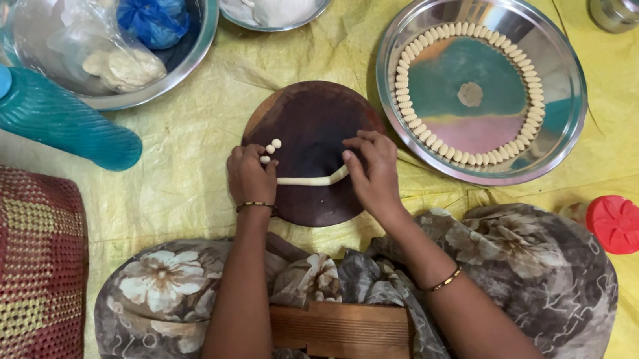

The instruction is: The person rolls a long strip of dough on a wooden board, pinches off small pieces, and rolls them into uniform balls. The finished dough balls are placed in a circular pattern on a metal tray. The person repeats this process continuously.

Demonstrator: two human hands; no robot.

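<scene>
The dough rope lies on the round dark wooden board, long axis running left to right between both hands; the left hand pinches its left end, fingers narrowed on it; the right hand grips the right end, fingers curled closed around it. Three small cut dough pieces sit just beyond the left fingertips, touching or nearly so; the exact pinch point is hidden under the fingers. The steel plate to the right carries a ring of similar pieces.
</scene>
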